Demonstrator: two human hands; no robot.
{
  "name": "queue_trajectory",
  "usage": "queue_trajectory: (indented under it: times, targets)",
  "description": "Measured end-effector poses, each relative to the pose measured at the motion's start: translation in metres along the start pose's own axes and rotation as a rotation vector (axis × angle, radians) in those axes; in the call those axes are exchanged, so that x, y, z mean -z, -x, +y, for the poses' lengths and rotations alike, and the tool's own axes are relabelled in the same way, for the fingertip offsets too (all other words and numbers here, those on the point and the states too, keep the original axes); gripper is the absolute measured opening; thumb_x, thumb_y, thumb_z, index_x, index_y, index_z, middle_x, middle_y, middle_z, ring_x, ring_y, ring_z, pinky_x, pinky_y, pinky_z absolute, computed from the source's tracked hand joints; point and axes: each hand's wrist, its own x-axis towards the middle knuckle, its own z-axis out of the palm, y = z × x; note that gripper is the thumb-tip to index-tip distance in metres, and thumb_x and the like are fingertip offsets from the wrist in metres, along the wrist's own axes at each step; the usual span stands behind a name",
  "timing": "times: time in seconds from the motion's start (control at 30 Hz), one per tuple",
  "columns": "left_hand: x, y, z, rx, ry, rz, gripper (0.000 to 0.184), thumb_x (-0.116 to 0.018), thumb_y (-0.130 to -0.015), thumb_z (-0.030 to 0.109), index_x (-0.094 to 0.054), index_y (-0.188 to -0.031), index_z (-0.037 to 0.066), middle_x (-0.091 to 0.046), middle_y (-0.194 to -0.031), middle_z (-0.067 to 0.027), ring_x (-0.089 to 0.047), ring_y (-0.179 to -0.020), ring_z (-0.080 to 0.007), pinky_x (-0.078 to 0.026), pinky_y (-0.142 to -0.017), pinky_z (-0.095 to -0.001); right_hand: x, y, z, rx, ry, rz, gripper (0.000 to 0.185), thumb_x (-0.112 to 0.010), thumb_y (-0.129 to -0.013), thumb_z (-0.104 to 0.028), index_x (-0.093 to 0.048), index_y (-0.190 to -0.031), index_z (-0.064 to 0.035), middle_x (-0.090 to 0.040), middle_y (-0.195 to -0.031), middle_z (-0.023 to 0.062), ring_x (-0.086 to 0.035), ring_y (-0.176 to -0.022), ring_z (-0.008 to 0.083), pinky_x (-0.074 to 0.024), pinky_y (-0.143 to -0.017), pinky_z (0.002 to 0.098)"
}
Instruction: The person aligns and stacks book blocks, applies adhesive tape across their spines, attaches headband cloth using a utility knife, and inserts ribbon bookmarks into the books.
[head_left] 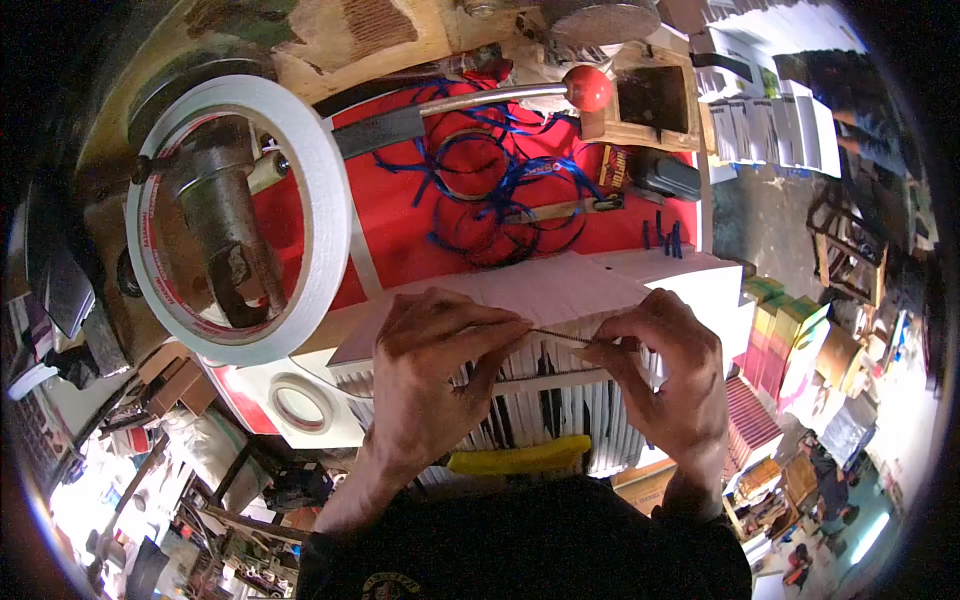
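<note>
My left hand (425,370) and my right hand (672,375) each pinch one end of a thin dark strip (560,337), stretched between them. Its exact kind is too small to tell. Just beyond my fingers lies a stack of pale paper or book blocks (540,285). Below the hands, a packed row of white page edges (605,420) with dark gaps faces me. A tangle of blue ribbon (480,205) rests on the red surface (400,255). Several short blue pieces (662,238) lie near its right edge.
A large white tape roll (335,215) hangs around a metal fitting at left; a smaller roll (300,404) sits below. A metal lever with a red ball (588,88) crosses the back. A yellow item (520,455) lies close to my body. Paper stacks (790,325) stand at right.
</note>
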Motion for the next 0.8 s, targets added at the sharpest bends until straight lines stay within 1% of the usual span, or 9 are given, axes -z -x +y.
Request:
queue_trajectory:
  times: [0.07,0.17,0.27,0.37,0.6,0.8]
  targets:
    - [-0.001,-0.001,0.000,-0.007,-0.006,0.000,0.025,-0.078,-0.071,0.000,-0.078,-0.093,0.011,-0.075,-0.093,-0.0018,-0.067,-0.087,-0.0204,-0.048,-0.079,-0.0352,0.006,-0.003,0.005,0.031,-0.014,0.012,0.015,-0.079,-0.075,0.003,-0.067,-0.084,0.0010,-0.065,-0.078,0.0099,-0.063,-0.066,0.0186,-0.0468,-0.059,0.0307]
    - [-0.003,-0.002,0.000,-0.011,0.002,-0.015,0.025,-0.077,-0.071,0.000,-0.078,-0.094,0.010,-0.075,-0.092,-0.0017,-0.067,-0.087,-0.0204,-0.048,-0.080,-0.0355,0.004,-0.003,0.015,0.017,-0.062,0.048,0.014,-0.080,-0.075,0.001,-0.068,-0.082,0.0002,-0.065,-0.076,0.0090,-0.062,-0.064,0.0172,-0.0455,-0.058,0.0294]
    - [-0.002,-0.002,0.003,0.027,0.007,-0.033,0.025,-0.077,-0.071,0.000,-0.078,-0.094,0.010,-0.075,-0.092,-0.0014,-0.066,-0.086,-0.0205,-0.047,-0.079,-0.0359,0.002,-0.006,0.019,0.034,-0.116,0.084,0.014,-0.081,-0.075,-0.001,-0.068,-0.080,0.0001,-0.064,-0.075,0.0081,-0.061,-0.063,0.0157,-0.0444,-0.057,0.0291]
    - [-0.004,-0.001,0.002,0.041,-0.012,-0.030,0.024,-0.078,-0.071,0.000,-0.078,-0.094,0.010,-0.075,-0.092,-0.0012,-0.066,-0.086,-0.0204,-0.047,-0.078,-0.0357,0.003,-0.010,0.019,0.026,-0.093,0.084,0.015,-0.082,-0.075,-0.002,-0.068,-0.079,-0.0002,-0.064,-0.074,0.0073,-0.060,-0.062,0.0149,-0.0430,-0.056,0.0288]
    - [-0.005,-0.003,0.007,0.040,-0.012,-0.023,0.022,-0.077,-0.074,0.002,-0.078,-0.094,0.010,-0.075,-0.091,-0.0010,-0.065,-0.084,-0.0198,-0.046,-0.077,-0.0357,0.002,-0.012,0.023,0.028,-0.075,0.096,0.016,-0.083,-0.075,-0.004,-0.067,-0.078,-0.0008,-0.063,-0.072,0.0060,-0.059,-0.061,0.0130,-0.0415,-0.056,0.0286]
    - [-0.011,-0.010,0.012,0.017,-0.007,-0.034,0.021,-0.076,-0.074,0.002,-0.078,-0.093,0.010,-0.075,-0.090,-0.0022,-0.066,-0.083,-0.0202,-0.047,-0.077,-0.0357,0.000,-0.011,0.024,-0.006,-0.083,0.126,0.016,-0.083,-0.074,-0.003,-0.068,-0.079,-0.0006,-0.062,-0.071,0.0058,-0.058,-0.060,0.0131,-0.0432,-0.056,0.0285]
